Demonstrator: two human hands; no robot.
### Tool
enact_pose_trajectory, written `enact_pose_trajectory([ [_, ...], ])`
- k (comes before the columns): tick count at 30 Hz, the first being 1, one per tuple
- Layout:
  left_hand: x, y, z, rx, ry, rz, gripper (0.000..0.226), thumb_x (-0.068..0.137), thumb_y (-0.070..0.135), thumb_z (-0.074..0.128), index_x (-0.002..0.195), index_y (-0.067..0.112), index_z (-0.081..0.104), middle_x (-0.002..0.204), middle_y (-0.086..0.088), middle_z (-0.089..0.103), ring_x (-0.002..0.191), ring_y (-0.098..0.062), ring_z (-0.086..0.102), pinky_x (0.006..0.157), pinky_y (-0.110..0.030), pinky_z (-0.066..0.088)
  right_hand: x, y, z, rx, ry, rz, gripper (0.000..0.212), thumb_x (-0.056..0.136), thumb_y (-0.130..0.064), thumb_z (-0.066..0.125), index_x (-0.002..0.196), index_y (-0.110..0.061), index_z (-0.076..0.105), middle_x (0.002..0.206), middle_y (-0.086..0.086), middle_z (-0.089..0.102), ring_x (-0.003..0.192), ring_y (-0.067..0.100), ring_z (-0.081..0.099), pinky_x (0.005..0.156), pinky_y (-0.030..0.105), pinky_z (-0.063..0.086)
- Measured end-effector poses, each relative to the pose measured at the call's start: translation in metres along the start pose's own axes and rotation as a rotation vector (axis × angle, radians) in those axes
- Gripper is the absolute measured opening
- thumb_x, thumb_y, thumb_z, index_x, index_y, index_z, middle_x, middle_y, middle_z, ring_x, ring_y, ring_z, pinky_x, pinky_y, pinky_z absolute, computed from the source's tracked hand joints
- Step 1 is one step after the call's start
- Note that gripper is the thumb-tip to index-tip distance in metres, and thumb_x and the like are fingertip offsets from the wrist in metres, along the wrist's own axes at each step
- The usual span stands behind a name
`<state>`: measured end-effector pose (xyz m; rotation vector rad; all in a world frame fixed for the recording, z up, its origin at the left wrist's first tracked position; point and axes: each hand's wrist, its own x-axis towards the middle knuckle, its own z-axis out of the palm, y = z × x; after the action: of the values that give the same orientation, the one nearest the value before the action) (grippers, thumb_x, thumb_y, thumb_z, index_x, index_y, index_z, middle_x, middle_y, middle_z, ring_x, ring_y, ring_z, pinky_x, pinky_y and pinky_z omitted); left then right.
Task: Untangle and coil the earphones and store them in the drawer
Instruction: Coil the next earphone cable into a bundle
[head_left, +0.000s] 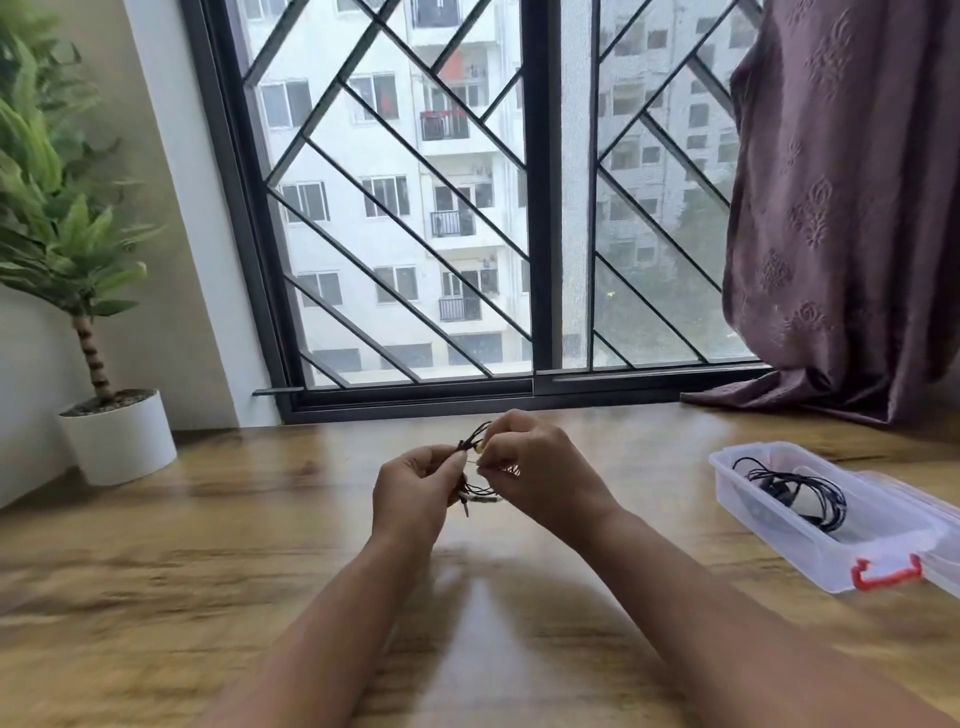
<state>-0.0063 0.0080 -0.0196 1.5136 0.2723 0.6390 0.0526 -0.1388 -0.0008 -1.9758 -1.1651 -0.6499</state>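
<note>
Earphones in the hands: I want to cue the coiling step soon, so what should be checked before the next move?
1. Left hand and right hand both pinch the tangled earphones: ok.
2. Cord free of knots, ready to coil: not ok, it is bunched between the hands.
3. Clear box at the right stands open: ok.
4. Room in the box beside the black cord lying in it: ok, bare floor shows.
5. Drawer to store them in: cannot tell, none in view.
</note>
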Motion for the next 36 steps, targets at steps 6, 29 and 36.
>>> enact_pose_trajectory([
  [6, -0.0086, 0.0066, 0.0054, -0.123, -0.078, -0.034, 0.009, 0.089, 0.005, 0.072, 0.096, 0.003, 0.076, 0.072, -0.008, 0.07, 0.063, -0.013, 0.062, 0.063, -0.019, 0.057, -0.0022, -0.0043, 0.0043, -0.003, 0.034, 0.038, 0.013, 0.088, -0.011, 0.071, 0.077, -0.005, 0.075, 0.096, 0.004, 0.067, 0.084, 0.024, 0.066, 0.075, 0.044, 0.056],
  [29, -0.0037, 0.0002, -0.0016, 0.14, 0.019, 0.164, 0.015, 0.077, 0.015, 0.085, 0.08, 0.015, 0.07, 0.073, -0.005, 0.074, 0.071, -0.021, 0.07, 0.069, -0.037, 0.057, 0.0015, -0.0007, 0.0073, 0.288, 0.048, 0.338, 0.016, 0.085, -0.01, 0.078, 0.098, -0.019, 0.076, 0.084, -0.009, 0.077, 0.075, -0.003, 0.072, 0.071, 0.013, 0.052],
  [36, -0.0058, 0.0014, 0.0022, 0.045, -0.067, 0.178, 0.013, 0.084, 0.01, 0.078, 0.082, 0.022, 0.077, 0.075, -0.006, 0.077, 0.066, -0.012, 0.068, 0.06, -0.025, 0.052, 0.0036, -0.0007, 0.005, 0.745, 0.094, 0.586, 0.007, 0.087, -0.008, 0.076, 0.091, -0.013, 0.079, 0.077, 0.0, 0.076, 0.073, 0.011, 0.07, 0.069, 0.026, 0.057],
])
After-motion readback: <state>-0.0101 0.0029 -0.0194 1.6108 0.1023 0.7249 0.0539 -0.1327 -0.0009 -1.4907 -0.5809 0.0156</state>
